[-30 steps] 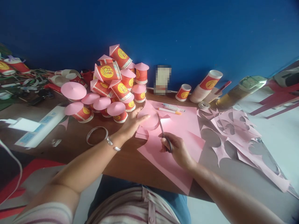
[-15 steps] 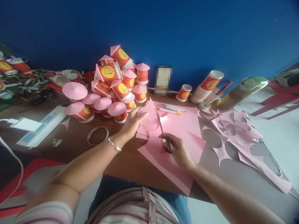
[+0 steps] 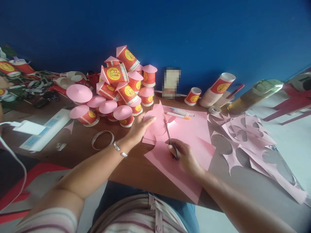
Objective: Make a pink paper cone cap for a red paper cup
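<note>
My left hand (image 3: pixel 140 128) pinches a piece of pink paper (image 3: pixel 157 122) with the thumb on top. In my right hand (image 3: pixel 183 153) are dark-handled scissors (image 3: pixel 169 136), whose blades meet the right edge of that piece. Beneath both hands lies a large pink sheet (image 3: pixel 191 129) with a cut edge. Two markers (image 3: pixel 178 115) rest on its upper part. Left of the sheet stand and lie several red paper cups (image 3: pixel 114 73) with pink cone tops.
Pink scraps (image 3: pixel 247 136) cover the right side. Behind are a single cup (image 3: pixel 193 96), a cup stack (image 3: pixel 217 90), tape (image 3: pixel 215 110) and a bottle (image 3: pixel 255 95). A power strip (image 3: pixel 46 129) and tape ring (image 3: pixel 102 140) lie left. Part of another person's hand (image 3: pixel 5 83) shows far left.
The pink piece has turned slightly in my left hand against the scissors. Another person's hand has come into view at the far left edge. The view has shifted slightly.
</note>
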`<act>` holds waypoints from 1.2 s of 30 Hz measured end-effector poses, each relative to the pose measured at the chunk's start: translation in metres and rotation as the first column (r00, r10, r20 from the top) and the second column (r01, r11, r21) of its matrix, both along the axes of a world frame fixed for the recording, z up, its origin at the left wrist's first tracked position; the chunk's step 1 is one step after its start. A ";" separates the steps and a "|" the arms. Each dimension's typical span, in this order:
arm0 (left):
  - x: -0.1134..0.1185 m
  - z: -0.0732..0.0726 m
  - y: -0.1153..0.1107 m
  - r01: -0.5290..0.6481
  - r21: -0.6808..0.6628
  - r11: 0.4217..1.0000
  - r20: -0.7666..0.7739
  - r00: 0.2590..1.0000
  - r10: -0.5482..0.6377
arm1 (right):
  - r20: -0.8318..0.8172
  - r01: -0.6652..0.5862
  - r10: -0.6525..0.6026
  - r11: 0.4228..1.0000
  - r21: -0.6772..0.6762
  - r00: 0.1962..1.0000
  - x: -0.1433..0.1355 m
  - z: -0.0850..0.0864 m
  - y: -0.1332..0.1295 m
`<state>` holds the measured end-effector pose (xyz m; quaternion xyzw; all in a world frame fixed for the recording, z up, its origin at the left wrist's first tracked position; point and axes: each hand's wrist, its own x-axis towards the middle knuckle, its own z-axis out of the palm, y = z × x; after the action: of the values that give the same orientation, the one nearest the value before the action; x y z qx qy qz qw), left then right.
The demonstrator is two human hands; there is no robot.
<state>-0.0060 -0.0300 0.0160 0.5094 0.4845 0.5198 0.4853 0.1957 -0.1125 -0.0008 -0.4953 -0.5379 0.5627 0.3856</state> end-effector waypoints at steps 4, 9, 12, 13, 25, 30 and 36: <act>0.000 0.002 -0.002 0.088 0.003 0.996 0.016 0.996 -0.088 | -0.003 0.014 -0.014 1.000 -0.004 1.000 0.000 -0.002 0.000; -0.001 0.002 -0.003 0.130 -0.001 0.991 0.030 0.991 -0.130 | -0.008 0.018 -0.018 1.000 -0.002 1.000 0.000 0.001 0.000; -0.001 0.002 -0.003 0.130 -0.008 0.992 0.027 0.991 -0.129 | 0.002 0.020 -0.020 1.000 -0.006 1.000 -0.001 0.001 0.000; -0.001 0.002 -0.003 0.128 -0.012 0.992 0.026 0.991 -0.128 | 0.007 0.019 -0.019 1.000 -0.008 1.000 0.000 0.000 0.000; -0.001 0.001 -0.004 0.100 -0.017 0.995 -0.029 0.995 -0.101 | 0.027 0.018 -0.018 1.000 -0.008 0.999 0.000 -0.001 0.000; 0.000 0.003 -0.004 0.107 -0.024 0.994 -0.029 0.994 -0.107 | 0.021 0.018 -0.018 1.000 -0.012 1.000 0.000 0.001 0.000; 0.000 0.003 -0.004 0.096 -0.004 0.995 -0.042 0.994 -0.096 | 0.007 0.023 -0.023 1.000 -0.008 1.000 0.000 -0.001 0.000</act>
<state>-0.0063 -0.0336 0.0191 0.5425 0.4703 0.4844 0.4999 0.1958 -0.1121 -0.0015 -0.5050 -0.5312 0.5587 0.3881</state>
